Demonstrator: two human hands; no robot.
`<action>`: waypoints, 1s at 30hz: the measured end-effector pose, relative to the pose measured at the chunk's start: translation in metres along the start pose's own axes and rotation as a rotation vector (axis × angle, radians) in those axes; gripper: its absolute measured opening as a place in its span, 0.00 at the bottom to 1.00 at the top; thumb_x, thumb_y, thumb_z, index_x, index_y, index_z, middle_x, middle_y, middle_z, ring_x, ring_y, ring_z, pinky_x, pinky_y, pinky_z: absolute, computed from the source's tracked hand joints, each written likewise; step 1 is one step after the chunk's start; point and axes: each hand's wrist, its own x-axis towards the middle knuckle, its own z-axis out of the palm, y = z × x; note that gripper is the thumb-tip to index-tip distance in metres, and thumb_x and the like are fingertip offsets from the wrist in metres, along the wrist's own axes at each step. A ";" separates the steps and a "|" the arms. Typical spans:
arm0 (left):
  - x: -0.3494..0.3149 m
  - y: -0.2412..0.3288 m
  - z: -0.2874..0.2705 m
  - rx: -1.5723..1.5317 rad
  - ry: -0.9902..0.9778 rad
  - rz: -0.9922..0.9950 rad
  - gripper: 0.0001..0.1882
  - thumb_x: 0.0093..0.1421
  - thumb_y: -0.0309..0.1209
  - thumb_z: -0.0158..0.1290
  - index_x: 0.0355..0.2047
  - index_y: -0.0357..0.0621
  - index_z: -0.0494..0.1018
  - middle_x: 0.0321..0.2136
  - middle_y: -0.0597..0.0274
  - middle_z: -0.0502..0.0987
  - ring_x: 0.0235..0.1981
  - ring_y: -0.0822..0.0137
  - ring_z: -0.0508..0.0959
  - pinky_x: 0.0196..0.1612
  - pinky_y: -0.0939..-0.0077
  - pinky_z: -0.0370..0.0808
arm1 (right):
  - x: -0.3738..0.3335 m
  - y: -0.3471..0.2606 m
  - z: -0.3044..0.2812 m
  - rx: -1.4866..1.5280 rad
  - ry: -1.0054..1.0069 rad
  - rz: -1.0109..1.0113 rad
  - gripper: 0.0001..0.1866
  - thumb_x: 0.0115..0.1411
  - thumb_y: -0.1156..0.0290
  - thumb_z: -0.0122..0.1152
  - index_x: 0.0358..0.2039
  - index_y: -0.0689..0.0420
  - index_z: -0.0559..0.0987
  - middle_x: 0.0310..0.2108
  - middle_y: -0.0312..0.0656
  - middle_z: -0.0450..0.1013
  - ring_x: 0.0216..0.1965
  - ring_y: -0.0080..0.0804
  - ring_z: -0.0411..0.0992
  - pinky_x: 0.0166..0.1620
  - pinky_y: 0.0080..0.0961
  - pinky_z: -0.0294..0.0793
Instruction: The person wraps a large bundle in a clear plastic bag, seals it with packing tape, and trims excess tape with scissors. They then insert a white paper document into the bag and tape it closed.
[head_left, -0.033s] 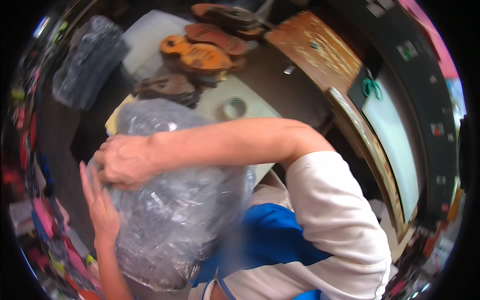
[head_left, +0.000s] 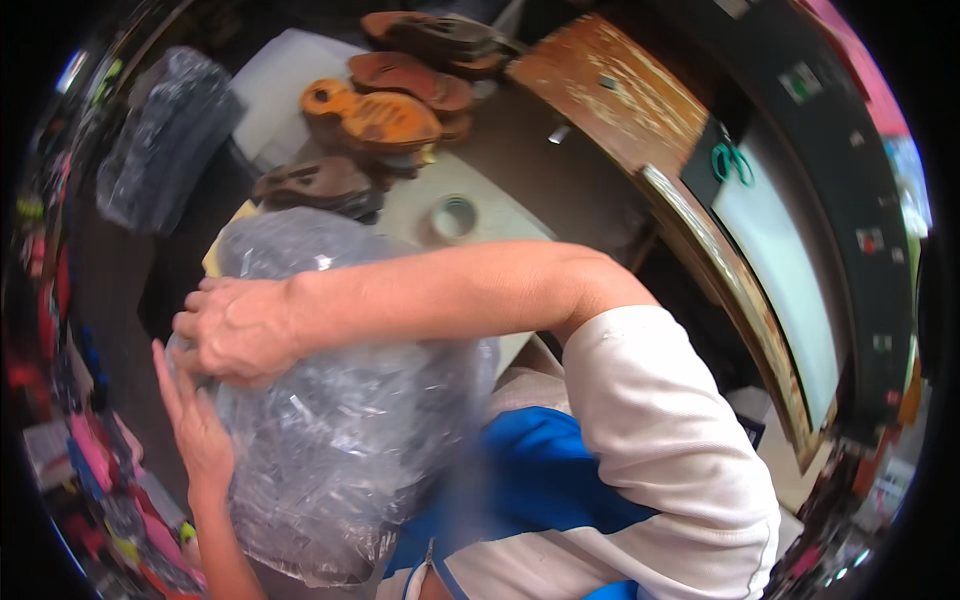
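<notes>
A big clear plastic bag point(head_left: 350, 420), stuffed with dark pieces, fills the lower left of the frame, held against the person's chest. The right hand point(head_left: 240, 335) lies across the bag's upper left side, fingers point(head_left: 200, 300) curled and pressed onto the plastic. The left hand point(head_left: 195, 420) is flat against the bag's left edge, fingers together and stretched upward, touching it. Behind the bag, at upper centre, a pale table point(head_left: 400, 200) carries a tape roll point(head_left: 452, 217) and a stack of brown and orange shoe soles point(head_left: 385, 110). A second filled bag point(head_left: 165, 135) sits at the upper left. Green scissors point(head_left: 735, 160) hang at the upper right.
</notes>
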 end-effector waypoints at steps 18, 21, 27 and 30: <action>-0.007 -0.016 0.006 0.166 0.022 0.061 0.32 0.76 0.35 0.35 0.76 0.40 0.45 0.78 0.51 0.42 0.78 0.51 0.45 0.76 0.60 0.43 | -0.504 -0.064 -0.293 -0.888 1.014 1.435 0.12 0.65 0.69 0.62 0.45 0.59 0.86 0.40 0.45 0.81 0.41 0.32 0.80 0.46 0.27 0.78; -0.007 -0.016 0.007 0.220 0.017 0.026 0.32 0.76 0.36 0.35 0.77 0.41 0.45 0.78 0.53 0.41 0.78 0.53 0.44 0.76 0.61 0.42 | -0.526 -0.068 -0.282 -0.859 0.937 1.543 0.13 0.65 0.68 0.62 0.46 0.59 0.86 0.41 0.47 0.82 0.42 0.33 0.81 0.48 0.28 0.78; -0.011 -0.019 0.004 0.021 -0.009 -0.137 0.32 0.78 0.47 0.26 0.78 0.56 0.44 0.79 0.68 0.39 0.79 0.59 0.41 0.74 0.38 0.34 | -0.497 -0.069 -0.255 -0.729 0.946 1.488 0.09 0.67 0.71 0.61 0.43 0.59 0.86 0.37 0.43 0.81 0.35 0.30 0.78 0.40 0.25 0.76; -0.016 -0.016 0.004 0.060 -0.007 -0.117 0.31 0.78 0.45 0.27 0.77 0.52 0.46 0.79 0.65 0.41 0.78 0.59 0.43 0.75 0.43 0.36 | -0.449 -0.069 -0.213 -0.526 0.852 1.155 0.08 0.67 0.75 0.62 0.44 0.59 0.85 0.36 0.40 0.78 0.33 0.24 0.74 0.39 0.22 0.75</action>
